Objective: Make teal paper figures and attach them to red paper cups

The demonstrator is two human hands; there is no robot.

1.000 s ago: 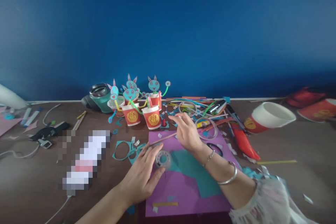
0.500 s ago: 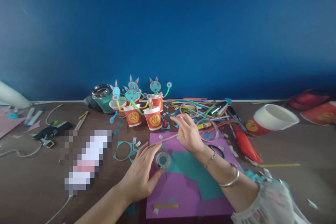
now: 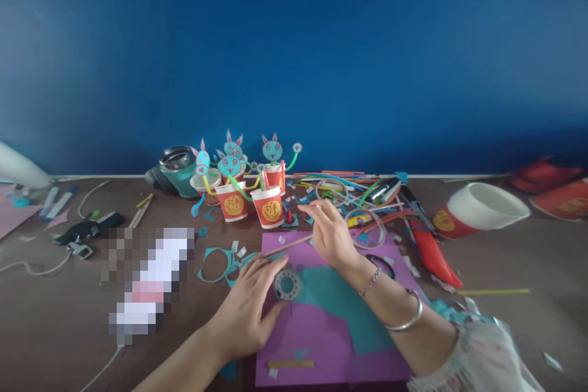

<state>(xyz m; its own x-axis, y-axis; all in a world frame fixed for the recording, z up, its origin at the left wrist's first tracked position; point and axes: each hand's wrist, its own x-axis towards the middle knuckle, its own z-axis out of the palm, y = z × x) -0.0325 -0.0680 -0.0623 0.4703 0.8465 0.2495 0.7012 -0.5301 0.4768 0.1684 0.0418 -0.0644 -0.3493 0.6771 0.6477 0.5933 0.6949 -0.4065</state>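
Observation:
A roll of clear tape (image 3: 287, 285) sits between the thumb and index finger of my left hand (image 3: 248, 303), which curls round its left side. A thin wooden stick (image 3: 291, 245) slants from my left fingertips towards the underside of my right hand (image 3: 331, 234). The fingertips of my right hand are pinched together above the purple sheet (image 3: 312, 337); what they hold is too small to make out. A teal paper piece (image 3: 362, 312) lies under my right wrist, on the sheet.
Red-and-white paper cups (image 3: 267, 208) with teal bunny faces stand at the back, beside a green thermos (image 3: 181, 174). Strips and pens (image 3: 386, 190) are heaped behind my right hand. A larger cup (image 3: 487, 211) lies tilted at right, near a red pouch (image 3: 432, 251). Paper offcuts (image 3: 215, 263) lie left.
The tape roll has shifted slightly right and shows its face more clearly, as my left thumb has drawn back a little. My right hand stays in nearly the same pose.

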